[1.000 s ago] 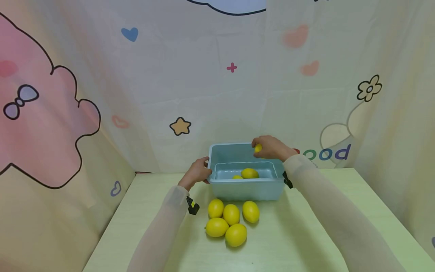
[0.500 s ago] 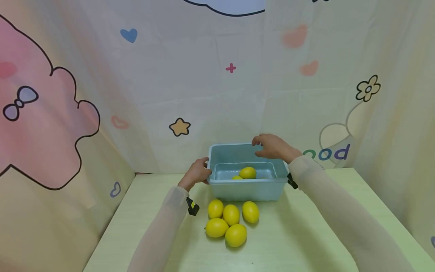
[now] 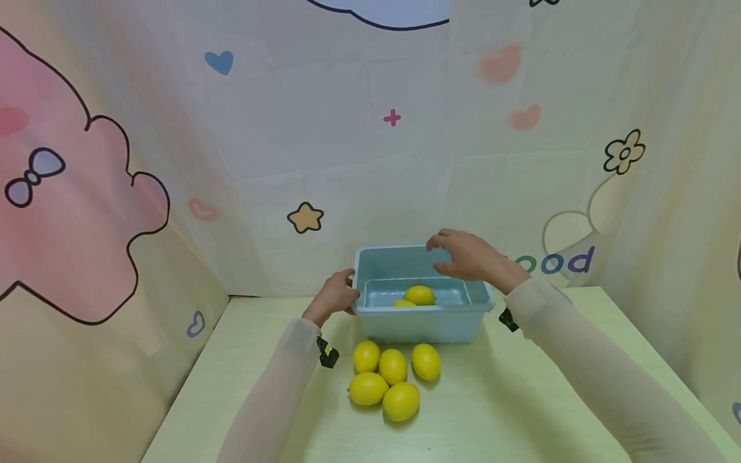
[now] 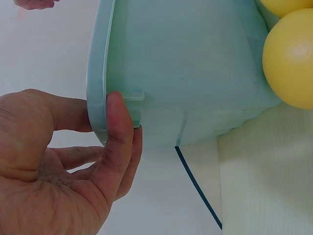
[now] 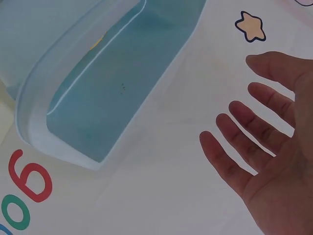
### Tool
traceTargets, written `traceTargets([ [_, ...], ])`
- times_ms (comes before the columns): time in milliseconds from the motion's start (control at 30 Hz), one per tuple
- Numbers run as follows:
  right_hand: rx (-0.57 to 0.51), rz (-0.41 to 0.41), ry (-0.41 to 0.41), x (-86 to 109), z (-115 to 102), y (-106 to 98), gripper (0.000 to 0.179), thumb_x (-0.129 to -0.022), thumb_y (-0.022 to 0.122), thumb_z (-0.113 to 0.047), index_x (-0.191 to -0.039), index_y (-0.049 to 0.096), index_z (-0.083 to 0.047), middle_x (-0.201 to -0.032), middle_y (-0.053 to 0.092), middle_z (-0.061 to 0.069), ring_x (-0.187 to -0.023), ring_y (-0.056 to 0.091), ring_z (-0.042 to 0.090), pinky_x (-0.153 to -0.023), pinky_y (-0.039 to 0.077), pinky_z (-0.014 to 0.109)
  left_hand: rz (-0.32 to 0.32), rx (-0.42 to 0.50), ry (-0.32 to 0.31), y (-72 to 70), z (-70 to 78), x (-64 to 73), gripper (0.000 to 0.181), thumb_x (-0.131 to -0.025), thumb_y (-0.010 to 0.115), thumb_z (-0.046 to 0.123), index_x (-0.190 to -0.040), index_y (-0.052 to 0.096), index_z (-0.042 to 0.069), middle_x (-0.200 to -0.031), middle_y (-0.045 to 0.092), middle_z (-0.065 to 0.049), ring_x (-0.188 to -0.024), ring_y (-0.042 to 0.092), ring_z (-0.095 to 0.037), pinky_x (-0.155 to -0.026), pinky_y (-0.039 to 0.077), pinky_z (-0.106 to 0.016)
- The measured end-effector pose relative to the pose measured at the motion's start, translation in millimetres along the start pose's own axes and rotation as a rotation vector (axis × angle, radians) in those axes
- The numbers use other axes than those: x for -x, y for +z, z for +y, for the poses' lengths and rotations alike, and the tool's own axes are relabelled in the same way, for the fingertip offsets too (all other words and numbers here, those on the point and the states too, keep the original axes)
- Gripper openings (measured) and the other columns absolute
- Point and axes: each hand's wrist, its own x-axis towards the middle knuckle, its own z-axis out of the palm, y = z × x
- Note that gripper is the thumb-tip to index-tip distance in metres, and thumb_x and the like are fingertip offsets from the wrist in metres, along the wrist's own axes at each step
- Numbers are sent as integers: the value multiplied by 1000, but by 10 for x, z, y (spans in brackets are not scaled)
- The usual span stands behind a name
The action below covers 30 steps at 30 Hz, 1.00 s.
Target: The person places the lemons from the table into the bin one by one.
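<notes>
A light blue plastic bin stands on the table against the curtain. My left hand grips its left rim, thumb on the inner side and fingers outside, as the left wrist view shows. Above the bin's right part hovers my right hand, fingers loosely spread and holding nothing. One lemon lies inside the bin, and part of a second lemon shows over the front wall; the rest of the floor is partly hidden. Several lemons lie clustered on the table before the bin.
The pale wooden table ends at side edges to left and right. A printed curtain hangs directly behind the bin and along both sides. Small black wrist cameras sit at the sleeves.
My right hand has let go of a lemon over the bin, its fingers opening, and has drawn slightly to the right. My left hand has kept its grip on the rim.
</notes>
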Motion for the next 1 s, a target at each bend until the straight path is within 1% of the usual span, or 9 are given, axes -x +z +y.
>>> traceTargets([
  [133, 18, 17, -33, 64, -61, 19, 37, -90, 68, -25, -124, 62, -13, -125, 61, 8, -107, 59, 28, -95, 53, 46, 6, 2, -4, 0, -8, 1, 59, -88, 56, 3, -146, 43, 9, -124, 59, -22, -82, 66, -24, -67, 62, -38],
  [300, 24, 37, -64, 148, -160, 32, 36, -89, 70, -26, -122, 63, -15, -124, 61, 7, -110, 59, 27, -95, 53, 46, 0, 10, -5, 3, -16, 0, 61, -89, 56, 3, -147, 41, 8, -124, 59, -22, -82, 67, -24, -66, 62, -38],
  [467, 38, 66, -97, 234, -239, 45, 35, -89, 70, -25, -122, 63, -15, -124, 61, 7, -108, 60, 26, -91, 55, 44, 0, 9, -5, 8, -24, -13, 60, -88, 56, 3, -147, 42, 9, -124, 59, -22, -82, 66, -24, -71, 61, -42],
  [567, 27, 86, -123, 282, -268, 66, 35, -88, 71, -24, -121, 63, -14, -124, 62, 8, -107, 60, 27, -91, 55, 43, -2, 11, -9, 8, -31, -17, 60, -89, 56, 3, -147, 42, 9, -123, 59, -22, -82, 66, -24, -72, 61, -43],
  [667, 12, 119, -156, 339, -295, 100, 35, -87, 72, -23, -120, 63, -13, -122, 63, 7, -108, 61, 27, -91, 56, 42, -1, 14, -2, 8, -32, -11, 59, -88, 56, 3, -145, 43, 9, -122, 59, -22, -81, 66, -23, -67, 62, -39],
  [733, 8, 138, -174, 383, -314, 133, 35, -87, 72, -24, -119, 64, -15, -121, 63, 5, -107, 61, 25, -89, 56, 39, 0, 17, 3, 7, -27, -2, 58, -88, 56, 3, -145, 44, 8, -121, 60, -22, -81, 66, -23, -64, 62, -36],
  [833, 9, 157, -205, 458, -353, 183, 34, -86, 73, -24, -118, 64, -16, -119, 63, 2, -105, 62, 22, -85, 57, 36, -1, 23, 4, 6, -14, 16, 59, -89, 56, 3, -146, 43, 8, -122, 59, -22, -82, 66, -23, -66, 62, -38],
  [900, 18, 165, -223, 503, -375, 218, 34, -86, 73, -24, -118, 64, -17, -118, 63, 1, -105, 61, 21, -86, 57, 35, -2, 22, 3, 3, -11, 21, 59, -89, 56, 3, -146, 42, 8, -122, 59, -22, -81, 66, -23, -68, 62, -40],
  [1000, 17, 173, -245, 555, -412, 250, 35, -86, 74, -24, -119, 64, -17, -118, 63, 1, -106, 61, 20, -89, 56, 36, 0, 16, 6, 1, -13, 14, 59, -89, 56, 3, -146, 42, 8, -122, 59, -22, -81, 66, -23, -66, 62, -38],
])
